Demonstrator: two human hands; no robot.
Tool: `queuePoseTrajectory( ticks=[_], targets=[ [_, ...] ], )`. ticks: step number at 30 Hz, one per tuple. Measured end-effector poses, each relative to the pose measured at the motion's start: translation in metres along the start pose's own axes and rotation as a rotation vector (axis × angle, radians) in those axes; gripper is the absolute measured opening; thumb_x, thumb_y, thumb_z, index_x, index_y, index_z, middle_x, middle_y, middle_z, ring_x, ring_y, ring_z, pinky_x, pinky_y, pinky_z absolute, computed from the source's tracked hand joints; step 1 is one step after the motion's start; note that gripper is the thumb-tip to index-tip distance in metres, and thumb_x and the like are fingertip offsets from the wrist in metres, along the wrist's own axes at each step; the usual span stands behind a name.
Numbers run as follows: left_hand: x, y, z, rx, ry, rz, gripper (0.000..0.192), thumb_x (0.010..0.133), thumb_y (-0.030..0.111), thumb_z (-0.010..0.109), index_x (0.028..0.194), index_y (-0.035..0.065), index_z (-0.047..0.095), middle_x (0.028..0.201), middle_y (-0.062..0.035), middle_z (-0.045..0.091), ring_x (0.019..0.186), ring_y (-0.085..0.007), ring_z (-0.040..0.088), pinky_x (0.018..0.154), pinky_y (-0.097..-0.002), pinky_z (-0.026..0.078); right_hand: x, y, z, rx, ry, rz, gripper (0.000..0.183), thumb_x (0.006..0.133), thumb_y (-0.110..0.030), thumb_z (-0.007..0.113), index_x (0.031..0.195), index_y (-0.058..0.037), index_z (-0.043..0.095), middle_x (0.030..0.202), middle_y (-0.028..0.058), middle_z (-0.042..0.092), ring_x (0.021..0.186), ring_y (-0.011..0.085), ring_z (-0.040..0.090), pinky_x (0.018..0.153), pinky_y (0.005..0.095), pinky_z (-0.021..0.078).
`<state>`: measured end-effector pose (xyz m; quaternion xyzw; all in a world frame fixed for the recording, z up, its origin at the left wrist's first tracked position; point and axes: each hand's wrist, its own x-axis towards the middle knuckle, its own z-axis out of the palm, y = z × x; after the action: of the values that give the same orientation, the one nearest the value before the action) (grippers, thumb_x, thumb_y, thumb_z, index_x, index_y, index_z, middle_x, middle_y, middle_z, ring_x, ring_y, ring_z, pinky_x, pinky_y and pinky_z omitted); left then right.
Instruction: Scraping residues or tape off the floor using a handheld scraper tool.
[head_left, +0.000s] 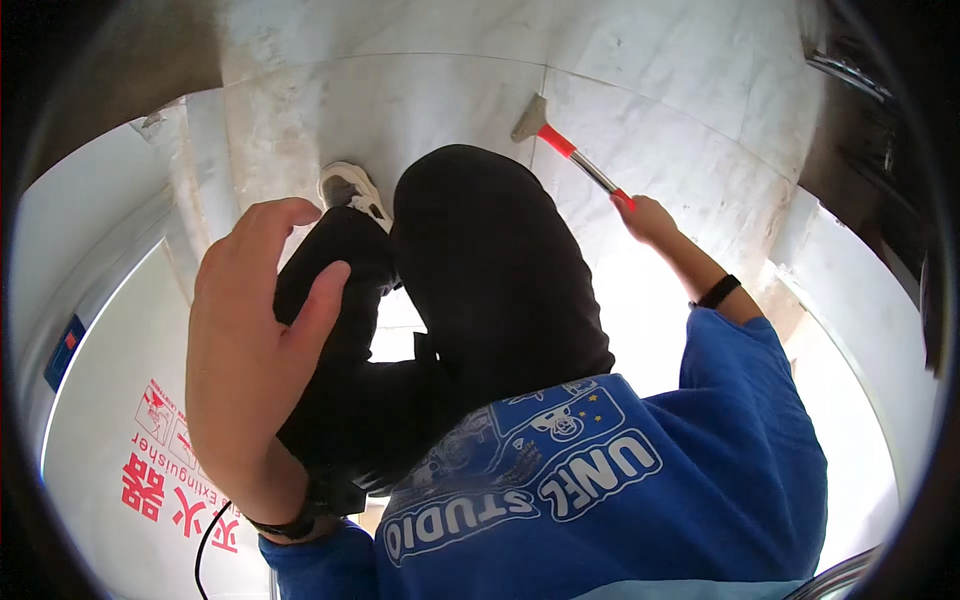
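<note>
My right hand (646, 219) grips the red end of a long-handled scraper (591, 169). Its handle is bare metal between two red sections. The wide grey metal head (530, 118) is close to a joint between the pale floor tiles (637, 127); whether it touches the floor I cannot tell. My left hand (244, 322) is raised near the camera, over my left side. It holds nothing, with the thumb apart from the curved fingers. Below and between the hands are my bent knees in black trousers (487, 262), with one pale shoe (352, 191) flat on the floor.
At lower left stands a white panel (97, 390) bearing red writing and pictures. Dark objects (862, 150) bound the right side, and a dark surface (127, 90) overhangs the upper left. A black cable (201, 551) hangs by my left wrist. Brownish stains (262, 135) mark the tiles.
</note>
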<state>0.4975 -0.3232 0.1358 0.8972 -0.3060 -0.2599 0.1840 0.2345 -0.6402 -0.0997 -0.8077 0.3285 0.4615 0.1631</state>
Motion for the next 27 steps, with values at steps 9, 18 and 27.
queuePoseTrajectory(
  ticks=[9, 18, 27],
  targets=[
    [0.005, 0.003, 0.002, -0.039, 0.005, 0.018, 0.028, 0.070, 0.011, 0.060, 0.096, 0.0051, 0.051, 0.095, -0.0075, 0.055, 0.085, -0.0260, 0.051, 0.076, -0.0320, 0.039, 0.017, -0.046, -0.021, 0.264, -0.225, 0.012, 0.064, 0.079, -0.057, 0.033, 0.077, 0.0034, 0.055, 0.062, 0.0212, 0.056, 0.053, 0.0292, 0.058, 0.051, 0.0374, 0.0466],
    [0.000, -0.005, 0.007, -0.017, -0.019, -0.020, 0.029, 0.069, 0.011, 0.060, 0.095, 0.0052, 0.051, 0.094, -0.0076, 0.055, 0.084, -0.0259, 0.051, 0.076, -0.0323, 0.039, 0.052, -0.083, -0.039, 0.673, -0.741, 0.192, 0.057, 0.073, -0.057, 0.048, 0.092, -0.0030, 0.046, 0.077, 0.0174, 0.057, 0.066, 0.0266, 0.060, 0.051, 0.0394, 0.0480],
    [-0.010, -0.009, 0.004, -0.045, -0.020, -0.059, 0.031, 0.067, 0.009, 0.061, 0.095, 0.0056, 0.050, 0.093, -0.0083, 0.055, 0.085, -0.0270, 0.050, 0.076, -0.0326, 0.039, 0.048, -0.089, -0.005, 0.671, -0.527, -0.245, 0.034, 0.079, -0.025, 0.050, 0.104, -0.0039, 0.040, 0.083, 0.0138, 0.054, 0.064, 0.0240, 0.060, 0.051, 0.0377, 0.0500]
  ],
)
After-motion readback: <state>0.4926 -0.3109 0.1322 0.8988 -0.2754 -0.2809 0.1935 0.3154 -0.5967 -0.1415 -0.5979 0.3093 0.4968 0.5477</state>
